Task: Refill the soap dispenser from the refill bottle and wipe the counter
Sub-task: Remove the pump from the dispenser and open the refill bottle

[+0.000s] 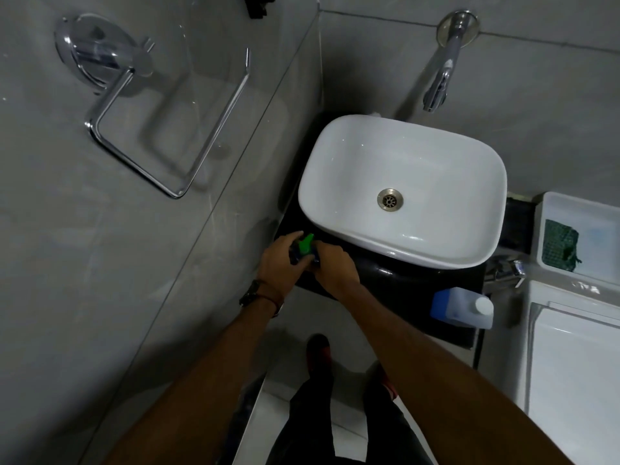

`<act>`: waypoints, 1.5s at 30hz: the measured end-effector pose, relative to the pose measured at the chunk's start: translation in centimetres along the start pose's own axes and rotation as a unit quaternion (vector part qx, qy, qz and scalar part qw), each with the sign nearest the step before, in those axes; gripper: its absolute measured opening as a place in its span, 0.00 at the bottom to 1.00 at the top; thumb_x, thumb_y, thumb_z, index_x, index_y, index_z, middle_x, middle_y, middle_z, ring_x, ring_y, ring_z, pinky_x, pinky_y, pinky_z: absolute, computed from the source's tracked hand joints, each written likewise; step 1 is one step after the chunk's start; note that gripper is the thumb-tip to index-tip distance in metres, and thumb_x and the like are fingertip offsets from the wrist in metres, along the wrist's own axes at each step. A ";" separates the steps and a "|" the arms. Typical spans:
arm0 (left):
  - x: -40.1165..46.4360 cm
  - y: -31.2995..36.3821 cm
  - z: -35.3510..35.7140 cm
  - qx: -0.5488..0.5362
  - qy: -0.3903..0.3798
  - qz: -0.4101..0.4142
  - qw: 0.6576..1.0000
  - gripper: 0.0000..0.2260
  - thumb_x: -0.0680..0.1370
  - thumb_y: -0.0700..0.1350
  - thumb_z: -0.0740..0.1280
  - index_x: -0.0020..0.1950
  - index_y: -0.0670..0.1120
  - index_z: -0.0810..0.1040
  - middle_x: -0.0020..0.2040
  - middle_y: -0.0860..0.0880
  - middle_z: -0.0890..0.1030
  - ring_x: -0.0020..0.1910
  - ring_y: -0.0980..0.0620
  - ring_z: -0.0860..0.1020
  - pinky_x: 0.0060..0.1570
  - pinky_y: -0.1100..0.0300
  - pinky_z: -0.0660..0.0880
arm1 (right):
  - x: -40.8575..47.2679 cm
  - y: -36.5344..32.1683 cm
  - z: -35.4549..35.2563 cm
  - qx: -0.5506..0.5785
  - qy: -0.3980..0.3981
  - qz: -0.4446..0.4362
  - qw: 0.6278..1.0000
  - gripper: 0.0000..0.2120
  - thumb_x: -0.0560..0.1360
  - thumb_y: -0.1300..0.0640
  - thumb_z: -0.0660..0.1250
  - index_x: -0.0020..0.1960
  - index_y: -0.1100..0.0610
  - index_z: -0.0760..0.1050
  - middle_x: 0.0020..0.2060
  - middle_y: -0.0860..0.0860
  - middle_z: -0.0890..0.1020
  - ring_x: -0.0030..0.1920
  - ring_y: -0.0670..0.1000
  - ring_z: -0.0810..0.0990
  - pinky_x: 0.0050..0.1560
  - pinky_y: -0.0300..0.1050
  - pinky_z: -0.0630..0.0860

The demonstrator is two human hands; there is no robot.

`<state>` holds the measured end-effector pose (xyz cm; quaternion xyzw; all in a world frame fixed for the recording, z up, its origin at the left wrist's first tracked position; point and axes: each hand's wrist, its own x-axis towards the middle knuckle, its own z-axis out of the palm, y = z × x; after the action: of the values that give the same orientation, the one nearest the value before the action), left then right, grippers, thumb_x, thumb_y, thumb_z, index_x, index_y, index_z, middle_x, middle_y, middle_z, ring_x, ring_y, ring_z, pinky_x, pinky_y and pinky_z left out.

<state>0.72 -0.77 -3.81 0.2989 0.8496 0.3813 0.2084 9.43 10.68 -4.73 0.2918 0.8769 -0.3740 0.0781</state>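
Note:
A small dark-blue soap dispenser with a green pump top [306, 245] stands at the front left corner of the black counter [396, 280]. My left hand [280, 263] wraps its left side and my right hand [332, 263] grips its right side, so most of the body is hidden. The refill bottle [461, 308], translucent with a blue label and a white cap, lies on its side at the counter's front right edge, apart from both hands. A green cloth [562, 245] lies in a white tray on the right.
A white basin [335, 156] fills most of the counter, with a chrome wall tap [439, 82] above it. A chrome towel holder [167, 129] juts from the left wall. The white tray [550, 209] sits over a toilet tank [570, 347] at the right.

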 end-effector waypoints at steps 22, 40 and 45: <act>0.7 -0.7 0.9 -0.049 0.032 -0.010 0.998 0.17 0.73 0.39 0.76 0.61 0.44 0.81 0.55 0.49 0.83 0.52 0.59 0.80 0.54 0.76 0.73 | 0.4 0.3 -0.3 0.003 0.008 -0.003 1.000 0.20 0.78 0.52 0.70 0.69 0.52 0.75 0.58 0.56 0.85 0.57 0.61 0.83 0.53 0.55 0.82; 2.1 5.5 -3.2 -0.237 0.178 -0.020 0.955 0.11 0.71 0.43 0.78 0.52 0.45 0.85 0.45 0.55 0.86 0.44 0.58 0.84 0.47 0.69 0.78 | -4.1 5.3 -4.5 -0.019 0.041 0.061 0.997 0.19 0.75 0.52 0.73 0.65 0.50 0.76 0.58 0.55 0.85 0.57 0.60 0.84 0.55 0.54 0.82; 1.5 5.1 -1.6 -0.266 0.180 -0.117 0.940 0.09 0.70 0.48 0.79 0.47 0.48 0.85 0.41 0.52 0.86 0.40 0.57 0.84 0.42 0.65 0.79 | -6.1 6.9 -5.1 -0.014 0.053 0.079 0.995 0.19 0.75 0.54 0.72 0.66 0.48 0.75 0.57 0.54 0.85 0.56 0.60 0.84 0.54 0.54 0.82</act>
<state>0.49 2.08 0.89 0.0571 0.7698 0.6135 0.1668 18.76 15.33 -3.15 0.3781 0.8594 -0.3382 0.0647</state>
